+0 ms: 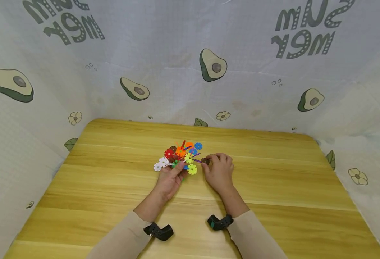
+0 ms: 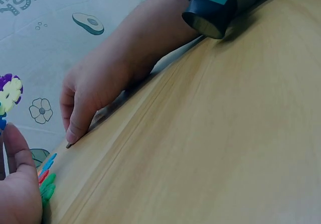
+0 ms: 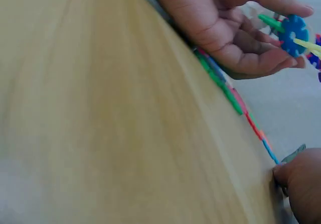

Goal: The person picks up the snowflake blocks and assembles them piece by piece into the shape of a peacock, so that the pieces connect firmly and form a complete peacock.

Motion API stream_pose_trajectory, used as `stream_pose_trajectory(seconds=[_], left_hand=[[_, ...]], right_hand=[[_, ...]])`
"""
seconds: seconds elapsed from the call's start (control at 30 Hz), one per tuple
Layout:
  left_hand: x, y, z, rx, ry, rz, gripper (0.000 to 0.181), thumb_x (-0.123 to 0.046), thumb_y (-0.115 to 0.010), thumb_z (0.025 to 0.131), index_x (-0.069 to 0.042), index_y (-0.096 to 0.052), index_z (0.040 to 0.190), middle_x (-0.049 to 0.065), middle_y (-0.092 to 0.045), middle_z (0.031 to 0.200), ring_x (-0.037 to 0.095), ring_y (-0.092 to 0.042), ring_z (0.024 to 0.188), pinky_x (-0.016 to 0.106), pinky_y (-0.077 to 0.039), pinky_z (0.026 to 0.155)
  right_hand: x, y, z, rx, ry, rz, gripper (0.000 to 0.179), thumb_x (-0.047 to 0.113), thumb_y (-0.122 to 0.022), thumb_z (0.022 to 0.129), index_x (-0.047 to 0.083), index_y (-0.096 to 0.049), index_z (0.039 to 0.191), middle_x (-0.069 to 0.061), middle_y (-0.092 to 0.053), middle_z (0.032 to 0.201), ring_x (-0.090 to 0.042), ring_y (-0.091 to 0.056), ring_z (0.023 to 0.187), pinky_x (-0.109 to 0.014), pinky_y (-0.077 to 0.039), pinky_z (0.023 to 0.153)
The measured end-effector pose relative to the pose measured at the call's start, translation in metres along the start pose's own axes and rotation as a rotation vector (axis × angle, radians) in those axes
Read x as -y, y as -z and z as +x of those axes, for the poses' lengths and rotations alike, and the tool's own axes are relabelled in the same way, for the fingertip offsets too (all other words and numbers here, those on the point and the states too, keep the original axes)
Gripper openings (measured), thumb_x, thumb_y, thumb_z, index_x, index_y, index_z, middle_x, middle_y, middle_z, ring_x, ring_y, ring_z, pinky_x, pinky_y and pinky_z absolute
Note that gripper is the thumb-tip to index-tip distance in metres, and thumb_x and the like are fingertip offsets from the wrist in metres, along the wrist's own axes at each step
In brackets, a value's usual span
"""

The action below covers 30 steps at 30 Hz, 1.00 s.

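Notched plastic snowflake discs in several colours crowd the middle of the table. My left hand (image 1: 173, 180) grips some joined discs between thumb and fingers. In the right wrist view a blue disc (image 3: 294, 35) sits at its fingertips, with green and yellow discs slotted into it. A yellow disc (image 2: 10, 94) with purple behind it rises above the left hand in the left wrist view. Just right of the cluster, my right hand (image 1: 220, 171) pinches a brown disc (image 1: 205, 161) close to the tabletop; its fingers partly cover that disc. How the held discs join is partly hidden.
Loose discs lie on the wooden table (image 1: 274, 180) beyond the left hand, among them red (image 1: 168, 153), white (image 1: 163, 162) and blue (image 1: 198, 145) ones. A curtain with avocado prints (image 1: 177, 90) hangs behind the table's far edge. Both wrists wear black bands (image 1: 159, 232).
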<state>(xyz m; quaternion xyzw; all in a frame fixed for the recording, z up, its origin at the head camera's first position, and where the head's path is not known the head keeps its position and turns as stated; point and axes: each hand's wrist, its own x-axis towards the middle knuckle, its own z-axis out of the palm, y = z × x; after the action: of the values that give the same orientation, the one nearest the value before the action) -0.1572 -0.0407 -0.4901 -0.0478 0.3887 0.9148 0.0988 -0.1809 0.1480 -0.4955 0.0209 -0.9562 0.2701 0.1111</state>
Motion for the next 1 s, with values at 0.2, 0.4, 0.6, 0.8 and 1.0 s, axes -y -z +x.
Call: stream_pose_trajectory(seconds=[0.2,0.4,0.6,0.8,1.0], left_hand=[[-0.0003,0.0007,0.0021,-0.056,-0.055,-0.025,0.015,-0.006,-0.071,0.095,-0.016,-0.064,0.103,-0.003,-0.070,0.098,0.010,-0.070,0.088,0.024,-0.061,0.083],[0.0000,0.0012,0.0029,-0.047,-0.132,-0.015,0.026,-0.001,-0.069,0.095,-0.014,-0.060,0.116,-0.003,-0.068,0.104,0.011,-0.069,0.094,0.027,-0.062,0.086],[0.0006,0.0007,0.0039,-0.051,-0.147,0.002,0.027,-0.001,-0.066,0.097,-0.012,-0.059,0.119,-0.002,-0.071,0.102,0.013,-0.072,0.093,0.031,-0.064,0.084],[0.0003,0.0016,0.0049,-0.065,-0.128,0.006,0.028,-0.004,-0.067,0.098,-0.011,-0.056,0.123,-0.003,-0.069,0.101,0.013,-0.071,0.094,0.032,-0.064,0.084],[-0.0008,0.0016,0.0058,-0.111,-0.117,-0.029,0.024,-0.010,-0.067,0.098,-0.011,-0.056,0.120,-0.003,-0.066,0.097,0.013,-0.067,0.089,0.030,-0.064,0.086]], right_hand=[[0.0019,0.0015,0.0013,0.004,0.006,0.123,0.020,0.024,-0.078,0.091,0.012,-0.074,0.107,-0.012,-0.070,0.115,-0.037,-0.050,0.121,-0.058,-0.032,0.110],[0.0054,0.0038,-0.0001,0.038,-0.076,0.106,0.039,0.029,-0.078,0.091,0.007,-0.070,0.122,-0.020,-0.060,0.125,-0.042,-0.040,0.125,-0.061,-0.027,0.110],[0.0050,0.0039,-0.0006,0.021,-0.051,0.190,0.027,0.025,-0.078,0.092,0.006,-0.070,0.110,-0.016,-0.067,0.114,-0.037,-0.053,0.112,-0.049,-0.041,0.101],[0.0044,-0.0012,-0.0034,-0.016,0.132,0.607,0.010,0.009,-0.077,0.092,0.004,-0.071,0.098,-0.012,-0.074,0.095,-0.013,-0.068,0.084,-0.022,-0.058,0.075],[0.0056,-0.0030,-0.0067,0.028,0.184,0.855,0.012,0.001,-0.074,0.092,-0.003,-0.068,0.101,-0.023,-0.072,0.096,-0.004,-0.071,0.085,-0.017,-0.059,0.076]])
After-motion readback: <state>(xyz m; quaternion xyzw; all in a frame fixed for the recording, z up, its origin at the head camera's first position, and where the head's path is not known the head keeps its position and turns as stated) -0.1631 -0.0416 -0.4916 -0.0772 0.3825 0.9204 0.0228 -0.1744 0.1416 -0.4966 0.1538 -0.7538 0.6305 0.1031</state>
